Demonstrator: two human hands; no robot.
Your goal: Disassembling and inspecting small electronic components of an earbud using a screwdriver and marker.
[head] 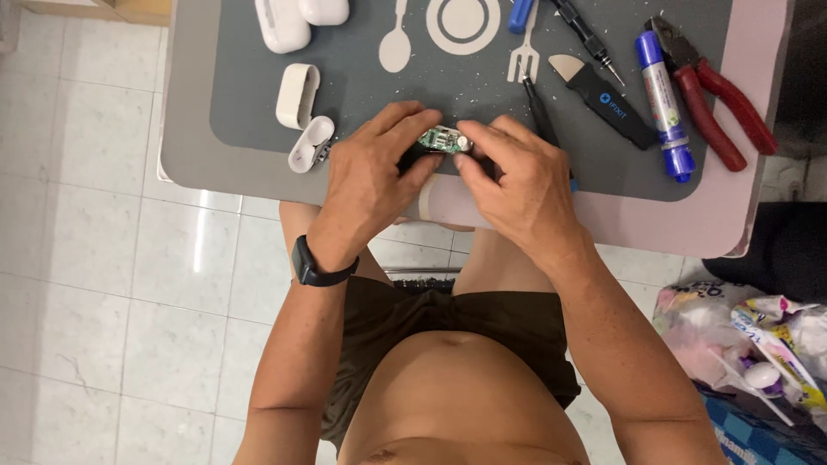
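Head view: both hands pinch a small green circuit board (442,139) over the near edge of the grey place mat (258,129). Left hand (372,176) grips it from the left, fingers curled round a dark part underneath; right hand (514,176) grips the right end, thumb on it. Opened white plastic earbud-case shell (298,95) and its hinged lid (310,143) lie just left. Red-handled pliers (719,99) and blue marker pen (664,103) well right.

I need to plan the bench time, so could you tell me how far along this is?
Done: the white shell pieces lie opened on the grey mat. In hand: both hands, left and right, hold the small green circuit board. Left: nothing is reassembled yet.
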